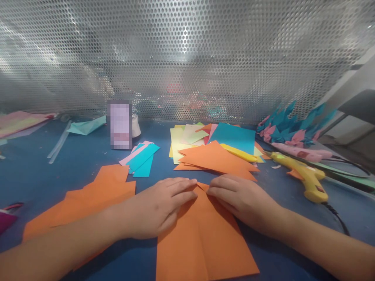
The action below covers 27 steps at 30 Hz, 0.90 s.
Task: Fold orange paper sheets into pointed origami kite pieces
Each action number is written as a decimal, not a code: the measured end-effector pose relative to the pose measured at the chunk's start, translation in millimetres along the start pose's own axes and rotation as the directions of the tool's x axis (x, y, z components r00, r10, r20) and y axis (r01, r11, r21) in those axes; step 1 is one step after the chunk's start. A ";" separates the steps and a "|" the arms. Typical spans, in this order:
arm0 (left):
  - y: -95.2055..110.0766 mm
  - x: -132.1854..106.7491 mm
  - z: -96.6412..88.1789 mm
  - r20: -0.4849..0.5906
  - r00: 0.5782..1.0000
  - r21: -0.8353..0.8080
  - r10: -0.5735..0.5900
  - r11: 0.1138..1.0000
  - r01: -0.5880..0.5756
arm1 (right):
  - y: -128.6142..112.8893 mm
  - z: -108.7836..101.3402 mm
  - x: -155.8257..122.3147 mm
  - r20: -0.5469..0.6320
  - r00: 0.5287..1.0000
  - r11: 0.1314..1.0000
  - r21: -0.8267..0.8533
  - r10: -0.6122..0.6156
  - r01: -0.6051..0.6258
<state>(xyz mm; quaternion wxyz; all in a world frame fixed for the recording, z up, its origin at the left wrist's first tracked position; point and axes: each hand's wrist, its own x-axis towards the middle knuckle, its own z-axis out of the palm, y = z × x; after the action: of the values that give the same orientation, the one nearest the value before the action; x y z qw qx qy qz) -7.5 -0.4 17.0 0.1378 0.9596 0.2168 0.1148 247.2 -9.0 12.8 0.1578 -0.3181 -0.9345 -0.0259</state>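
Note:
A folded sheet of orange paper [187,249] lies in front of me, with a crease running down its middle and a point at its far end. My left hand [164,207] is closed on the upper left edge of the sheet, fingertips near the point. On the opposite edge, my right hand [240,199] has its fingers pressed together against the paper near the same point. The thumbs are mostly hidden. More orange paper pieces [96,195] lie partly under my left forearm. Beyond both hands sits a stack of pointed orange pieces [216,158].
A yellow cutter [238,153] lies beside a blue sheet [234,136]. Yellow [307,175] and pink [301,152] glue guns with cords lie right, near blue-and-pink folded paper [293,125]. Blue strips [145,160] and a blurred phone [120,125] stand left. A perforated metal panel [187,58] closes the back.

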 end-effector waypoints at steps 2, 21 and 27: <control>0.3 0.2 -0.4 0.014 1.000 0.013 -0.004 1.000 0.003 | 0.4 0.4 -0.2 0.002 1.000 1.000 0.001 -0.005 0.005; 0.1 -0.2 -0.2 0.011 1.000 0.047 0.007 0.999 -0.008 | 1.8 -0.1 -2.9 -0.009 0.999 0.999 -0.019 -0.045 0.045; 1.9 1.3 -2.3 0.029 0.999 0.083 -0.014 0.996 0.012 | 2.8 -0.9 -2.3 -0.004 0.997 0.997 -0.035 -0.076 0.076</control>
<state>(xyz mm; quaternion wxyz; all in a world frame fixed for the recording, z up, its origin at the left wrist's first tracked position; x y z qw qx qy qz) -6.2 -1.1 19.9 0.1018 0.9647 0.2255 0.0904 251.0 -8.2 12.8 0.1537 -0.2851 -0.9448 -0.0491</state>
